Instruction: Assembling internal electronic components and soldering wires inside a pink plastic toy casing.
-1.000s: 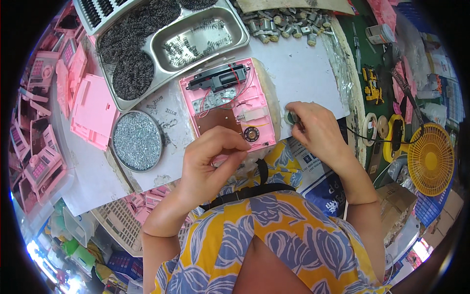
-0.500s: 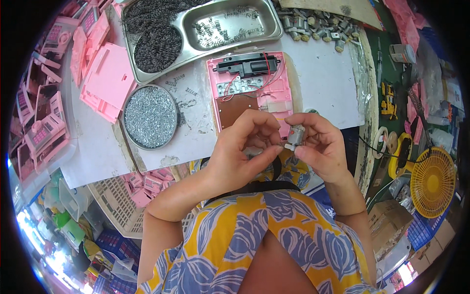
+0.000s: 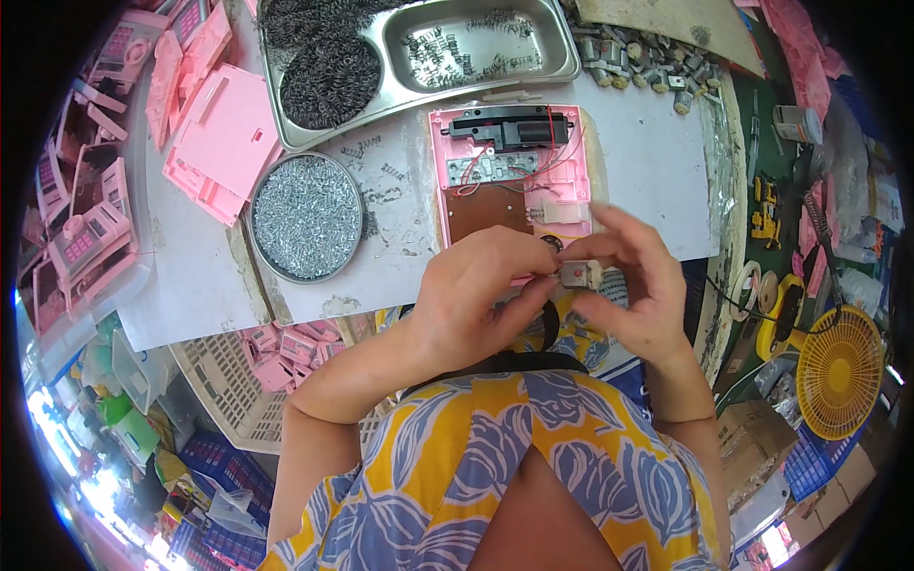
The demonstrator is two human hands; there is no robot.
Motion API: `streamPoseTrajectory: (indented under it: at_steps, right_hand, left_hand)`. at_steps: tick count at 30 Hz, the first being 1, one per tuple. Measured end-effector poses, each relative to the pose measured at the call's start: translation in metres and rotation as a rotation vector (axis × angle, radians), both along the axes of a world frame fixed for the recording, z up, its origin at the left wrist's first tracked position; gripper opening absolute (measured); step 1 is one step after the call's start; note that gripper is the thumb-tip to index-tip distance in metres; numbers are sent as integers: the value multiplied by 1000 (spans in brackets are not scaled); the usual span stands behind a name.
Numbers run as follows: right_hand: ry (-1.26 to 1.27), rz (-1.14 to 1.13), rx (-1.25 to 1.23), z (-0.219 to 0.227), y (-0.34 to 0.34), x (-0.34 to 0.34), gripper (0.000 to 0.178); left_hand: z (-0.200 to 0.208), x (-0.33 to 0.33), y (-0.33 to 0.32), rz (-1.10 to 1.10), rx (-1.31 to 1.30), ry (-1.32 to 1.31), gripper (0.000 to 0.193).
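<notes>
Between my hands is a small silver solenoid-like part [image 3: 578, 275], a metal box with a reddish spot and a pale end. My left hand [image 3: 486, 290] has thumb and forefinger pinched at its left end. My right hand [image 3: 638, 285] is around its other end, thumb and fingers apart; the forefinger reaches over the top edge, and whether it touches is unclear. Just beyond my hands lies a pink plastic housing [image 3: 579, 172] with a black mechanism [image 3: 514, 130], a metal plate [image 3: 490, 169], red wires and a brown panel [image 3: 481, 211]. My left hand covers its near left corner.
A steel tray [image 3: 419, 108] of dark springs stands at the back. Left of the housing sits a round dish of small screws [image 3: 307, 217], beside pink panels [image 3: 224, 143]. Similar silver parts [image 3: 647, 65] are heaped at the back right. A yellow fan [image 3: 838, 371] stands at right.
The silver part has turned from upright to lying sideways. My left fingers now pinch its end, while my right thumb and fingers have spread. The whole view has shifted slightly.
</notes>
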State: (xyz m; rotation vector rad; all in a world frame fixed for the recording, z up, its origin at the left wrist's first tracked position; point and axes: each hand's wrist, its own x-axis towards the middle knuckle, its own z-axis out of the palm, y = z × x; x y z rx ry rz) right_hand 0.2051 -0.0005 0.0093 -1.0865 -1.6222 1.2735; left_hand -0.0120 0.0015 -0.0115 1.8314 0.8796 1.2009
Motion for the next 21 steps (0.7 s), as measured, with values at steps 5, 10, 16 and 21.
streamPoseTrajectory:
  at_steps: [5, 10, 16, 21]
  right_hand:
    - [-152, 119, 413, 6, 14, 3, 42]
    - [-169, 114, 472, 5, 11, 1, 42]
    - [-197, 116, 555, 4, 9, 2, 42]
    - [-203, 109, 563, 1, 10, 2, 41]
  left_hand:
    - [3, -6, 3, -78, -139, -100, 27]
    - [7, -3, 2, -55, -174, -119, 23]
    - [13, -3, 3, -56, -50, -14, 27]
    - [13, -3, 3, -15, -28, 14, 28]
